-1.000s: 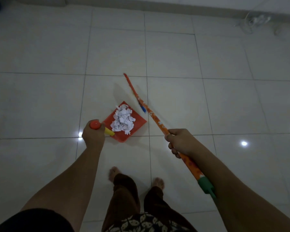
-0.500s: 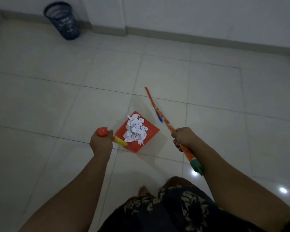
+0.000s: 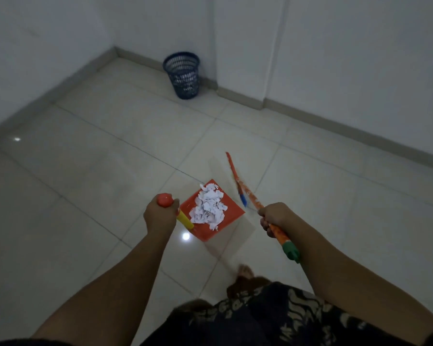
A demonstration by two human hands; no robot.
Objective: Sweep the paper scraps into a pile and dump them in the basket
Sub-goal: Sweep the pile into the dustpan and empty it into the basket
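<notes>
A heap of white paper scraps [image 3: 208, 208] lies in a red dustpan [image 3: 233, 213] held above the tiled floor. My left hand [image 3: 160, 215] is shut on the dustpan's handle [image 3: 184, 219], which is yellow with a red knob on top. My right hand [image 3: 275, 217] grips the orange broom handle [image 3: 250, 195], which points away over the floor to the right of the dustpan; its green end sticks out behind my wrist. A dark blue mesh basket [image 3: 182, 74] stands upright far ahead, against the wall near the room's corner.
White walls with a grey skirting [image 3: 335, 124] meet in a corner behind the basket, and a wall column juts out just right of it. Pale glossy tiles [image 3: 98, 158] stretch between me and the basket. My foot [image 3: 244, 270] and patterned clothing show below.
The view has swung up and left, so the basket now sits ahead near centre instead of at the upper left. Both hands keep their grips, and the dustpan stays loaded with scraps.
</notes>
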